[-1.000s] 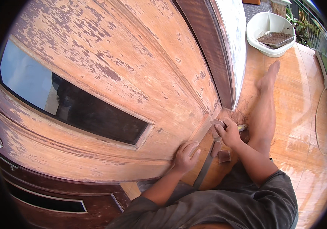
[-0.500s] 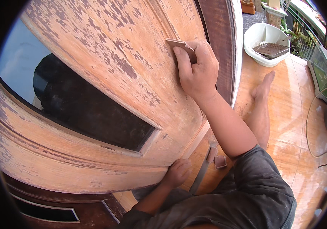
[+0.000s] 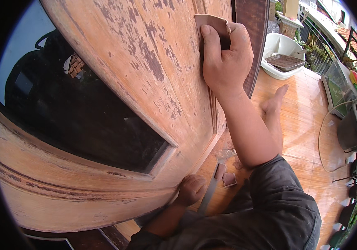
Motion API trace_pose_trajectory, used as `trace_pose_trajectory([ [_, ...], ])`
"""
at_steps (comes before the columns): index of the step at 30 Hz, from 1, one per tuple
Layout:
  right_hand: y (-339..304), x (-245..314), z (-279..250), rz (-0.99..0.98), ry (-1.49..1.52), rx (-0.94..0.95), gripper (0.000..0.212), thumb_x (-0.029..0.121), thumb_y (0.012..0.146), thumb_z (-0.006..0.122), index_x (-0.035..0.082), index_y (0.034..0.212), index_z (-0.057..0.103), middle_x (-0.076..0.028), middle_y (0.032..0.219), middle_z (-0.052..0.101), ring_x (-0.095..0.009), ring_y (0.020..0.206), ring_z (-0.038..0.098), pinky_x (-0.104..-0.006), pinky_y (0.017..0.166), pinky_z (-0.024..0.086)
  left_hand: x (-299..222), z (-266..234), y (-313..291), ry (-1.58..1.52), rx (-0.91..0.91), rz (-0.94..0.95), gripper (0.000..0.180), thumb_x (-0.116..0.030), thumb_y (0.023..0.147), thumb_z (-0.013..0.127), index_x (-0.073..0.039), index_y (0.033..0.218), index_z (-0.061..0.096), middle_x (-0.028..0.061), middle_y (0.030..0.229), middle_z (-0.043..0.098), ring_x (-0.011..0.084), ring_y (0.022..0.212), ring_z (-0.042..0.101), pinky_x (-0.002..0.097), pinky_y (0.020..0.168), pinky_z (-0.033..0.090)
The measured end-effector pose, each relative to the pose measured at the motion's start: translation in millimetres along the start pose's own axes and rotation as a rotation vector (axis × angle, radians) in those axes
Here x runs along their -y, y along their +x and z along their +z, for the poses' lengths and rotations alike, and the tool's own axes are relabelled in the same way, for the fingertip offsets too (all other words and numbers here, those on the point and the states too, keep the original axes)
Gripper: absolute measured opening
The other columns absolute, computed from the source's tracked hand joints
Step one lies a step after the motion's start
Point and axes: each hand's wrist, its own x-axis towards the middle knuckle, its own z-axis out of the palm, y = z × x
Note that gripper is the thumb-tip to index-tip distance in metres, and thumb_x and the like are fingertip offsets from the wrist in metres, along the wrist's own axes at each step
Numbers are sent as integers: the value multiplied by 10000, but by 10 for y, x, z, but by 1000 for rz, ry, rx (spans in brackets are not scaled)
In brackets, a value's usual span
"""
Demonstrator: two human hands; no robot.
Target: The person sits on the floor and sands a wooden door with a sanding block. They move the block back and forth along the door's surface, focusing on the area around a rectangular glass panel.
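A wooden door with patches of dark old finish spans the left and middle of the view. My right hand pinches a folded piece of brown sandpaper and holds it against the door near the long moulding by its edge. Lower down, my left hand is closed around the door's edge, fingers curled. Dark glass fills a panel in the door and reflects sky and shapes.
Two small sandpaper pieces and a flat grey strip lie on the shiny tiled floor. A white tub holds a brown tray-like object. A pale hose, pots and plants stand along the right.
My right hand and the sandpaper have moved up along the moulding toward the top of the door. The view has shifted somewhat. My left hand keeps its place on the door edge.
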Motion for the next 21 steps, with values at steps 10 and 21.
trace_pose_trajectory([
  [10,-723,49,-380,290,-4,142,220,146,962,797,33,1056,634,-123,962,661,-267,877,665,-393,793,535,-5,-12,3,-20,-14,14,174,-134,882,794,-53,1036,778,144,1047,782,351,1003,734,493,947,551],
  [21,-681,132,-300,88,-39,22,235,138,980,779,10,1106,628,-116,934,641,-260,826,649,-381,748,522,15,8,27,-79,7,-29,176,-167,896,778,-61,1036,771,124,1045,786,337,1009,733,484,998,522],
])
